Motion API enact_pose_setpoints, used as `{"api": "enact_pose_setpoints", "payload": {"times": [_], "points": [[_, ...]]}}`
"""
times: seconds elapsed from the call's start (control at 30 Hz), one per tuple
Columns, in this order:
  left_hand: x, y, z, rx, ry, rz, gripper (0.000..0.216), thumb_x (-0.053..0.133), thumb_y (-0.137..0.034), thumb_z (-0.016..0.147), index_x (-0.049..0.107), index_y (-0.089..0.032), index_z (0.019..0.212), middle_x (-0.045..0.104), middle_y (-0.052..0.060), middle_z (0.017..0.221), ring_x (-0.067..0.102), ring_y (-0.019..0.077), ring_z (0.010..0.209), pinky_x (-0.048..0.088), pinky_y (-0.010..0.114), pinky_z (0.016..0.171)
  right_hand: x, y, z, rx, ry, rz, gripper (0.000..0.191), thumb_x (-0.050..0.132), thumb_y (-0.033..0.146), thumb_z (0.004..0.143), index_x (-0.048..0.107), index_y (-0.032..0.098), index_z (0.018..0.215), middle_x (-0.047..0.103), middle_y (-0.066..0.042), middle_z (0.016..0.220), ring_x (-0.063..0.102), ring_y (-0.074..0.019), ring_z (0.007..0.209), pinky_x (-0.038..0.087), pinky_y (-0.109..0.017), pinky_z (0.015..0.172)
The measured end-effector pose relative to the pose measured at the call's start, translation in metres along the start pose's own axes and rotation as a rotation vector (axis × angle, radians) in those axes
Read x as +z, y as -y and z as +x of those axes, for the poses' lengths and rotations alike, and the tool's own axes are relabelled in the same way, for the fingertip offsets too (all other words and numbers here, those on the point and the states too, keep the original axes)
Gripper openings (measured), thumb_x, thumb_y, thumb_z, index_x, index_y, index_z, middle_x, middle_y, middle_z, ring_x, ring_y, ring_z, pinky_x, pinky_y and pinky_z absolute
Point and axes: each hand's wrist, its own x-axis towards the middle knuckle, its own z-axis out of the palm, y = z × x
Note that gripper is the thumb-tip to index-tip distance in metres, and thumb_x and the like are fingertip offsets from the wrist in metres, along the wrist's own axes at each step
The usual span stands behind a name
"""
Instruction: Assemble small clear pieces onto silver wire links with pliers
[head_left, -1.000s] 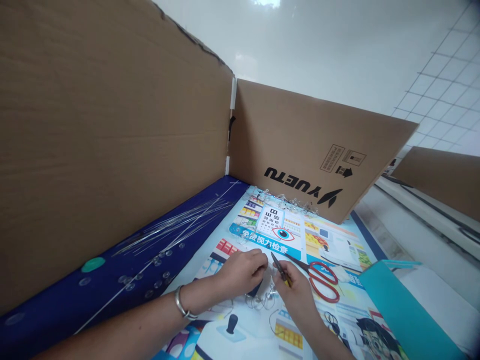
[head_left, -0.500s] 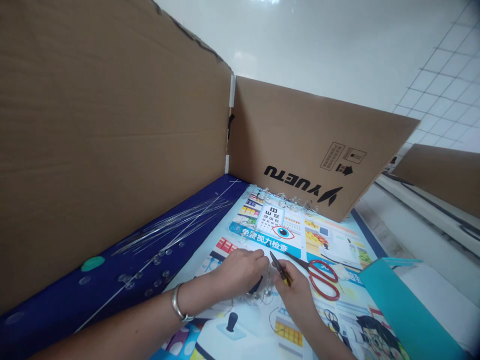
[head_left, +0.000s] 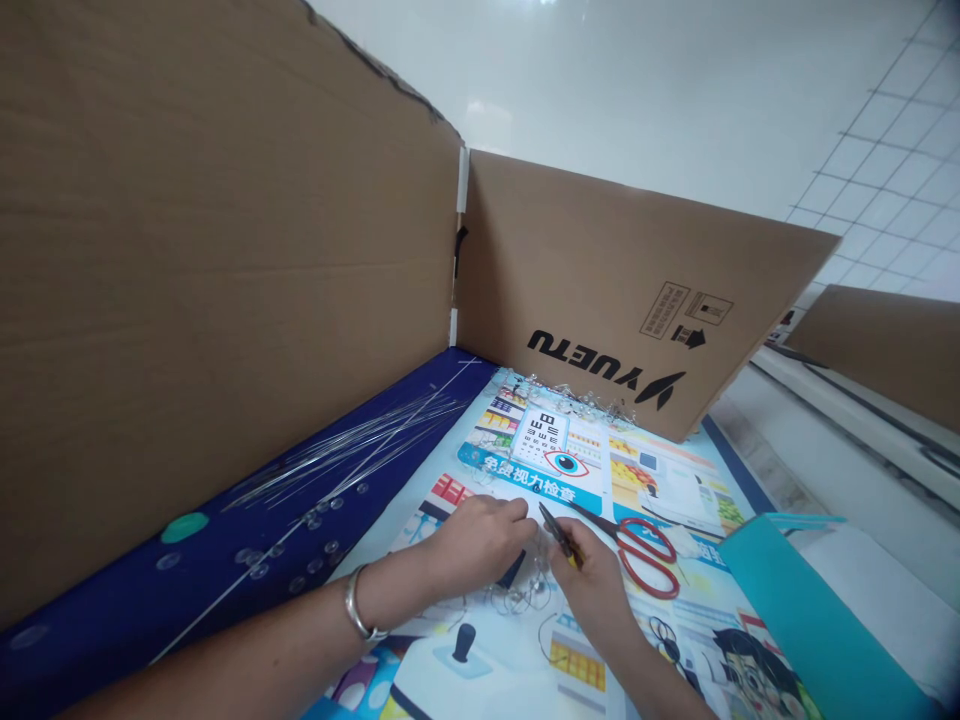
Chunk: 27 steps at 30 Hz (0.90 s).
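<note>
Wearing a metal bangle, my left hand (head_left: 480,545) is closed in a pinch over the printed sheet, knuckles up. Thin wire with clear beads (head_left: 517,597) hangs in loops at and below its fingers; the pinched part is hidden. Closed around a small pair of pliers (head_left: 561,535) with dark jaws and yellow-black handles, my right hand (head_left: 592,580) is just to the right. The jaws point up and left, close to my left fingertips but apart from them. Red-handled scissors (head_left: 649,560) lie just beyond my right hand.
Cardboard panels (head_left: 225,250) wall the left and back. Straight thin wires (head_left: 352,445) and loose clear beads (head_left: 315,520) lie on the blue cloth, near a green disc (head_left: 185,527). More beaded wire pieces (head_left: 570,397) line the back panel. A teal folder (head_left: 810,610) is at right.
Both hands stay almost where they were, with the pliers in the same place. The beaded wire below my left hand has shifted slightly.
</note>
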Motion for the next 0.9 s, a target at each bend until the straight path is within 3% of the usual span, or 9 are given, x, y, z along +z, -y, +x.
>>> {"api": "enact_pose_setpoints", "payload": {"times": [0.4,0.63,0.9], "points": [[-0.003,0.001,0.0,0.081,0.043,-0.005,0.005,0.051,-0.014,0.08,0.051,-0.018,0.078,0.054,0.003,0.076,0.052,0.0165,0.065,0.04,0.027,0.06,0.0,0.001,-0.001,-0.006,-0.005,-0.043,0.018,0.05,0.024,0.075,0.059,0.021,0.091,0.061,0.0,0.082,0.055,-0.0157,0.075,0.042,-0.024,0.068],[0.007,0.004,0.001,-0.127,0.071,-0.064,0.018,0.044,-0.007,0.078,0.048,-0.02,0.091,0.056,0.003,0.086,0.056,0.0177,0.07,0.042,0.026,0.06,0.002,0.0,0.0,0.0,-0.021,-0.084,0.02,0.05,0.03,0.078,0.06,0.021,0.092,0.062,0.0,0.081,0.055,-0.0156,0.071,0.042,-0.025,0.065],[0.004,0.004,0.0,-0.155,0.05,-0.095,0.012,0.042,-0.011,0.082,0.046,-0.02,0.088,0.059,0.002,0.083,0.058,0.0189,0.07,0.041,0.027,0.06,-0.011,-0.007,0.002,-0.129,0.038,-0.278,0.02,0.046,0.031,0.083,0.06,0.021,0.093,0.061,-0.003,0.086,0.054,-0.0176,0.082,0.04,-0.027,0.073]]}}
